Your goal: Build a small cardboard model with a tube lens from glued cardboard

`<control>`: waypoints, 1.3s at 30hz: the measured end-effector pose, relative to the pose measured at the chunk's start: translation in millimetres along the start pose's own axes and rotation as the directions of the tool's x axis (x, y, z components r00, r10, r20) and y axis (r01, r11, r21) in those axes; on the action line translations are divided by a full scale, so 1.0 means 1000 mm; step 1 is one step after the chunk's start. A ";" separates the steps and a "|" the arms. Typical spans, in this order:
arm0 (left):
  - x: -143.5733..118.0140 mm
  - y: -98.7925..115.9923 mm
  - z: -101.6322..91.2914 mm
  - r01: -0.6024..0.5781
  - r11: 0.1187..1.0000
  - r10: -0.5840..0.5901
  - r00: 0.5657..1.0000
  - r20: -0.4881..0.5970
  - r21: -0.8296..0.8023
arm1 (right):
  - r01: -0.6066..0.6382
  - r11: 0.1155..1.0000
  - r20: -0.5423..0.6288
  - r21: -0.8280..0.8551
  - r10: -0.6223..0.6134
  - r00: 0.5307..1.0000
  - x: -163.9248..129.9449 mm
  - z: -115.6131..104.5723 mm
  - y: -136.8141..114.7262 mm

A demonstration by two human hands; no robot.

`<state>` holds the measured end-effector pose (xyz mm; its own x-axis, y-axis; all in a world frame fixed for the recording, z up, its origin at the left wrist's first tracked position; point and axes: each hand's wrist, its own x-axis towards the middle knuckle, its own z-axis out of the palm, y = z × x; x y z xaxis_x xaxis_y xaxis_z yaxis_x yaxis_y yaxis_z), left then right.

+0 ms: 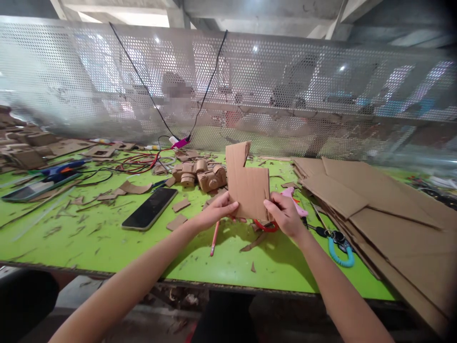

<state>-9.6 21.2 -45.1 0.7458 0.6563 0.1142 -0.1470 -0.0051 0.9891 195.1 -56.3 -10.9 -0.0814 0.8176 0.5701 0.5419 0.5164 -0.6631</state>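
Observation:
I hold a cut piece of brown cardboard [247,183] upright above the green table [107,247], with a narrow tab sticking up at its top left. My left hand [215,211] pinches its lower left edge. My right hand [283,214] grips its lower right corner. Under the piece lie red-handled scissors [266,226] and a pink pencil [214,238]. A small cardboard camera model [210,177] stands just behind the piece.
A black phone [150,208] lies left of my hands among cardboard scraps. Large cardboard sheets [378,205] are stacked at the right, with keys on a teal coil [341,250] beside them. A blue glue gun [59,170], cables and a pink glue gun [293,197] lie nearby. A perforated metal screen [285,95] backs the table.

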 end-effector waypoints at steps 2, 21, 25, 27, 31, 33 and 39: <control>0.000 0.000 -0.001 -0.001 1.000 0.001 1.000 0.001 0.010 | 0.013 0.997 0.011 -0.078 -0.012 1.000 0.001 -0.003 0.003; -0.005 0.004 0.003 0.065 0.997 -0.069 0.991 0.114 0.043 | 0.111 0.989 -0.093 -0.102 -0.121 0.988 -0.002 -0.004 -0.004; -0.005 0.005 0.004 0.099 0.994 -0.104 0.987 0.125 0.051 | 0.116 0.989 -0.088 -0.093 -0.124 0.988 -0.002 -0.005 -0.003; -0.005 0.004 0.004 0.090 0.995 -0.094 0.989 0.116 0.044 | 0.121 0.989 -0.075 -0.090 -0.128 0.989 -0.002 -0.005 -0.004; -0.004 0.004 0.003 0.073 0.997 -0.075 0.993 0.088 0.031 | 0.098 0.994 -0.095 -0.050 -0.102 0.990 -0.001 -0.005 -0.002; -0.003 0.004 0.004 0.074 0.997 -0.075 0.993 0.087 0.024 | 0.080 0.995 -0.102 -0.052 -0.085 0.991 0.000 -0.005 -0.002; -0.003 0.001 0.003 0.109 0.994 -0.108 0.989 0.105 -0.001 | 0.043 0.999 -0.167 -0.026 -0.047 0.985 -0.003 0.003 -0.005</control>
<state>-10.3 17.0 -44.1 0.8212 0.5705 0.0154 -0.0654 0.0672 0.9956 190.5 -60.4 -10.7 0.0339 0.7388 0.6731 0.5598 0.5439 -0.6251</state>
